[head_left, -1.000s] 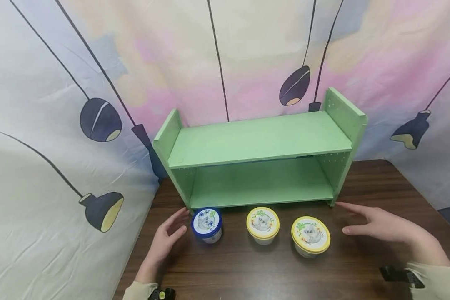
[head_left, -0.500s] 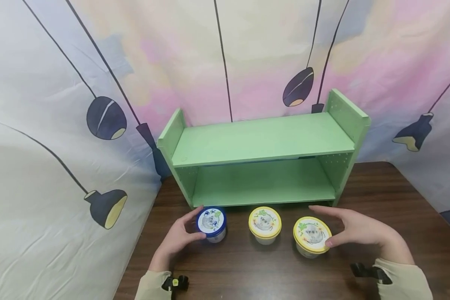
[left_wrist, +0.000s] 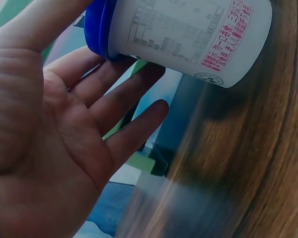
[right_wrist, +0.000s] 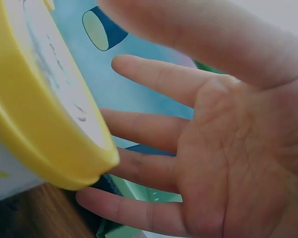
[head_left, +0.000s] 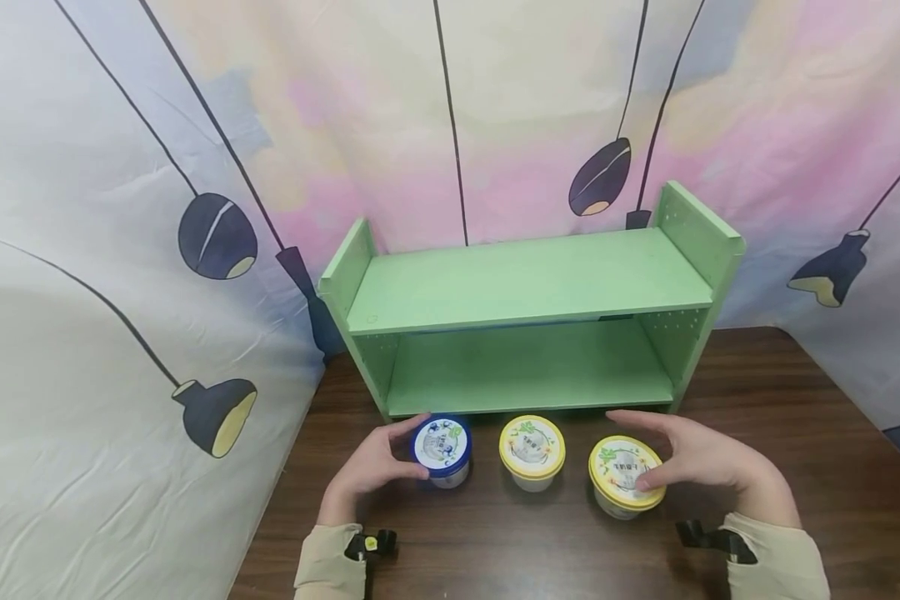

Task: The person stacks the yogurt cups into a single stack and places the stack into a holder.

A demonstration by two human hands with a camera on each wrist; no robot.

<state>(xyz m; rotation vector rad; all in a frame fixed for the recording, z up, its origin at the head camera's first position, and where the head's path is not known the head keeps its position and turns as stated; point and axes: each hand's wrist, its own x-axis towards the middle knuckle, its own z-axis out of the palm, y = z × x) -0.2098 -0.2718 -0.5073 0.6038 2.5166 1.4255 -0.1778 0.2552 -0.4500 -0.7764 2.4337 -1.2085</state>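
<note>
The left hand has its thumb in front of a blue-lidded tub and its index finger behind it, holding the tub by its left side. In the left wrist view the white tub wall carries red print, and the lower fingers are spread behind it. A yellow-lidded tub stands untouched in the middle. Over the right yellow-lidded tub the right hand reaches its thumb across the lid; its fingers extend behind, straight and spread in the right wrist view. Contact there cannot be told.
A green two-tier shelf stands directly behind the tubs on the dark wooden table. A cloth backdrop with printed lamps hangs behind and to the left. Both wrists wear black straps.
Both hands have come inward to the outer tubs. The blue-lidded tub has shifted slightly right with the left hand. The right thumb has moved over the right yellow lid.
</note>
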